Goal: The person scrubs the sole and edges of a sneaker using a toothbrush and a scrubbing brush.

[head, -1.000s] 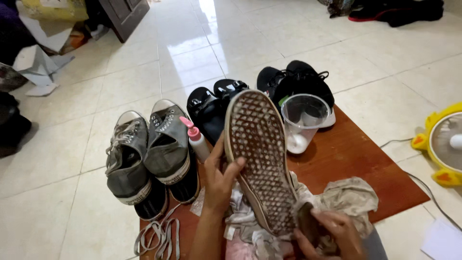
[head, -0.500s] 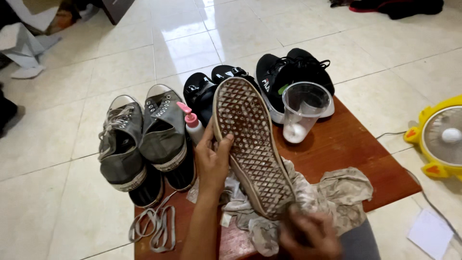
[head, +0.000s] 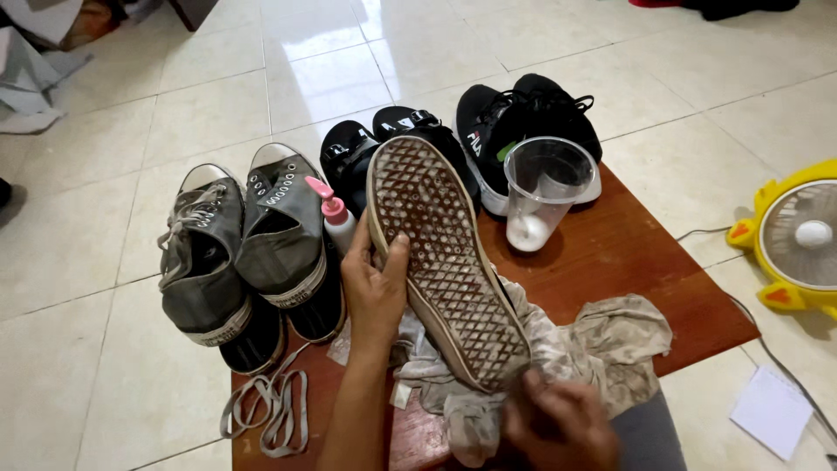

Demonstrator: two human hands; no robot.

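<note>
My left hand (head: pixel 377 288) grips the side of a shoe (head: pixel 440 253) turned sole-up, its brown waffle-patterned sole dirty and whitish. At the heel end my right hand (head: pixel 558 423) is blurred and presses a stained grey rag (head: pixel 602 344) against the sole. The rag spreads under the shoe over a low reddish wooden table (head: pixel 628 262). A small spray bottle with a pink top (head: pixel 336 218) stands just left of the shoe. A clear plastic cup (head: pixel 542 196) with a little white liquid stands to its right.
A pair of grey lace-up sneakers (head: pixel 244 249) sits at the table's left, with loose grey laces (head: pixel 270 410) in front. Black sandals (head: pixel 353 157) and black sneakers (head: pixel 523 109) stand behind. A yellow fan (head: pixel 798 240) and a white paper (head: pixel 772 410) lie on the tiled floor right.
My right hand has shifted along the heel end of the sole with the rag. The left hand keeps its hold. The view has dropped slightly toward the table.
</note>
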